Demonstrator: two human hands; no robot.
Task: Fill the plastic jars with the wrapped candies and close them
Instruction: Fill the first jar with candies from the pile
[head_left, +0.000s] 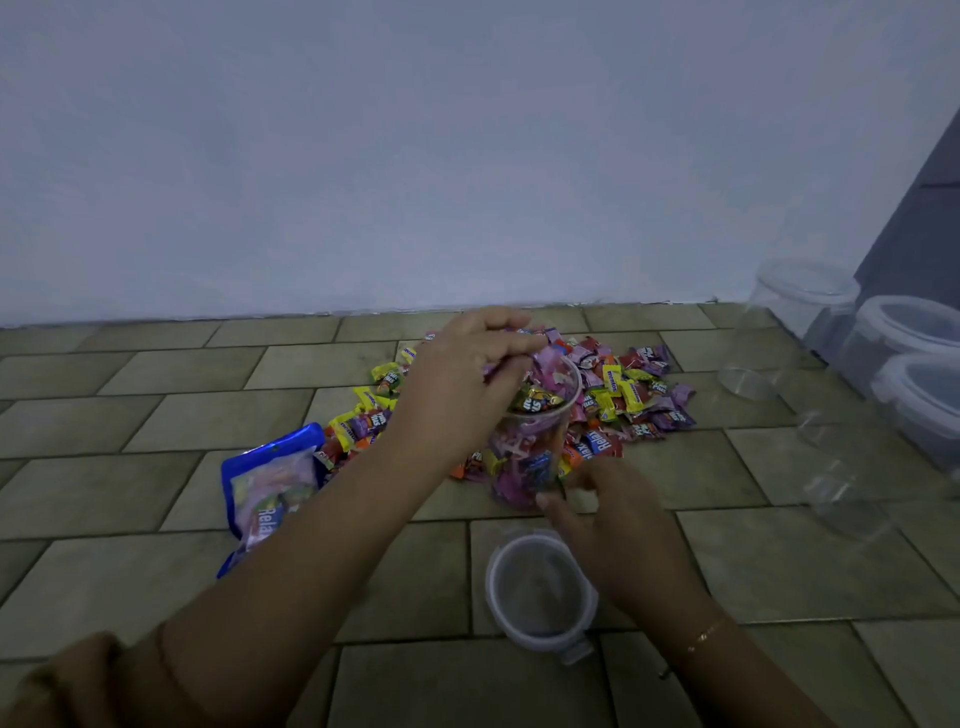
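Observation:
A clear plastic jar (524, 457) stands on the tiled floor, nearly full of wrapped candies. My left hand (462, 374) hovers over its mouth, fingers curled around pink wrapped candies at the rim. My right hand (618, 525) grips the jar's lower right side near the base. Behind and around the jar lies a heap of loose wrapped candies (634, 395). A clear lid (540, 592) with clip tabs lies on the floor in front of the jar.
A blue candy bag (270, 488) lies at the left of the heap. Empty clear jars (831, 467) lie on their sides at the right, with more lids (914, 327) stacked against the wall. A white wall closes off the back.

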